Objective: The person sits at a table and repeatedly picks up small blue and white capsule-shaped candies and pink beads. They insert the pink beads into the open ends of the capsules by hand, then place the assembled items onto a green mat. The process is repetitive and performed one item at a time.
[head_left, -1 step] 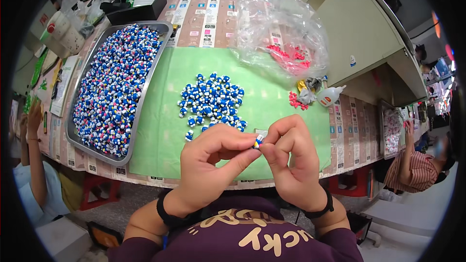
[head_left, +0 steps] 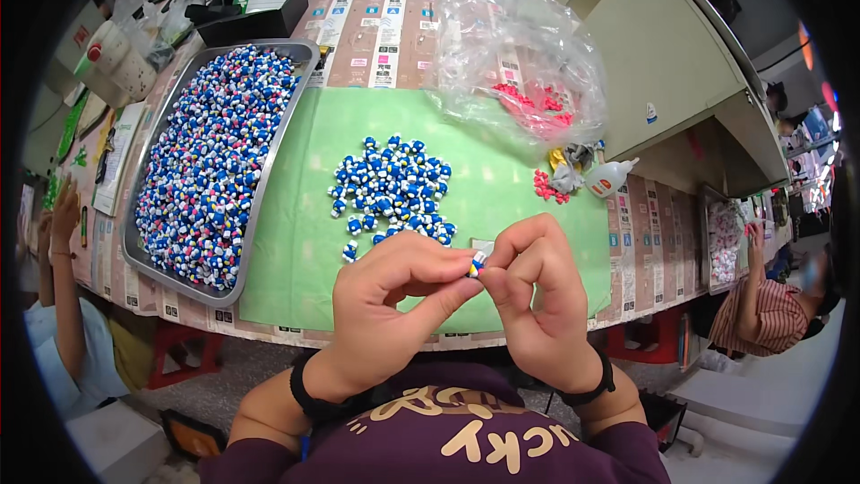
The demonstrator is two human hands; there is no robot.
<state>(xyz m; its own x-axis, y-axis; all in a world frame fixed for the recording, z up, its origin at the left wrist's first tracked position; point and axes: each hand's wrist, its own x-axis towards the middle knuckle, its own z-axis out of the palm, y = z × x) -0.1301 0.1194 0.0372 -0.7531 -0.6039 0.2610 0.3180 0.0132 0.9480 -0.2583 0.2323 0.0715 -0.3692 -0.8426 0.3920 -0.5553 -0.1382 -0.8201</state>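
Observation:
Between the thumb and forefinger of my left hand [head_left: 385,305] is a tiny blue-and-white figurine [head_left: 477,262] with a bit of yellow. My right hand [head_left: 546,305] has its thumb and forefinger pinched together against the figurine's right side. A speck of pink shows at those fingertips, but what they hold is too small to make out. Just beyond my left hand, a loose pile of similar figurines [head_left: 394,184] lies on a green mat [head_left: 296,296]. Small pink pieces [head_left: 549,186] form a little heap at the mat's far right.
A metal tray [head_left: 253,215] full of figurines stands at the left. A clear plastic bag [head_left: 511,36] holds more pink pieces at the back. Right of the small heap are crumpled wrappers [head_left: 566,170] and a white squeeze bottle [head_left: 609,177]. Other people sit at both sides.

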